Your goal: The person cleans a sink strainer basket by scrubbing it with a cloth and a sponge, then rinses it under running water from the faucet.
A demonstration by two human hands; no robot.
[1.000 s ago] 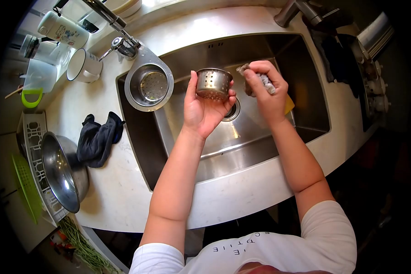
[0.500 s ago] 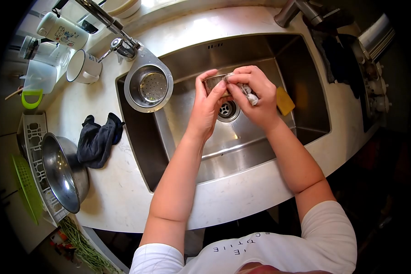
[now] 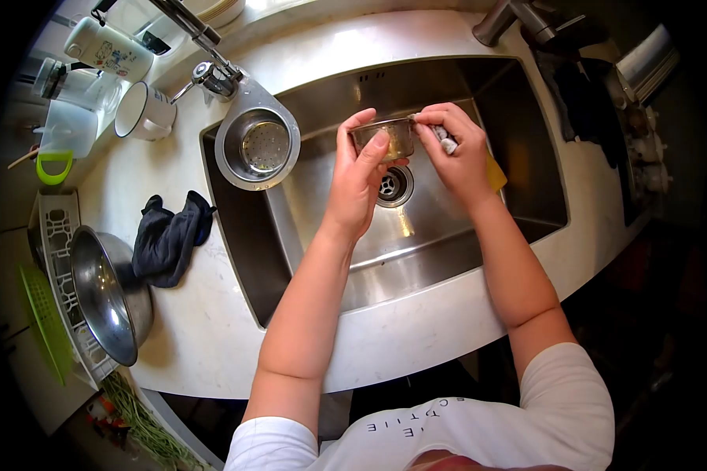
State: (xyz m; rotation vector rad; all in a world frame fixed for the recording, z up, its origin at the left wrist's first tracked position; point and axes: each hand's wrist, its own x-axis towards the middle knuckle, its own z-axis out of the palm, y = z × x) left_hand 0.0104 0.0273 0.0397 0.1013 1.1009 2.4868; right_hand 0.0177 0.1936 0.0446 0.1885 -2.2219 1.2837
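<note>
Over the sink (image 3: pixel 291 259), my left hand (image 3: pixel 353 177) is closed around a small round metal strainer cup (image 3: pixel 400 141), tilted on its side. My right hand (image 3: pixel 462 161) pinches a greyish-white crumpled wad (image 3: pixel 448 143), whose material I cannot make out. Its fingertips are at the cup's right rim. Below the cup, the drain (image 3: pixel 393 187) shows its slotted metal insert. A yellow sponge or cloth (image 3: pixel 495 173) lies at the sink's right side, partly hidden behind my right hand.
A perforated metal side basin (image 3: pixel 265 149) sits at the sink's left, beside the faucet (image 3: pixel 212 78). Left of it are a white enamel mug (image 3: pixel 145 114), a dark cloth (image 3: pixel 169 243) and a metal bowl (image 3: pixel 110 294). Another tap (image 3: pixel 499 20) stands at the back right.
My right hand has shifted slightly right, off the cup's middle to its rim, with the wad. More of the cup now shows. My left hand has hardly moved.
</note>
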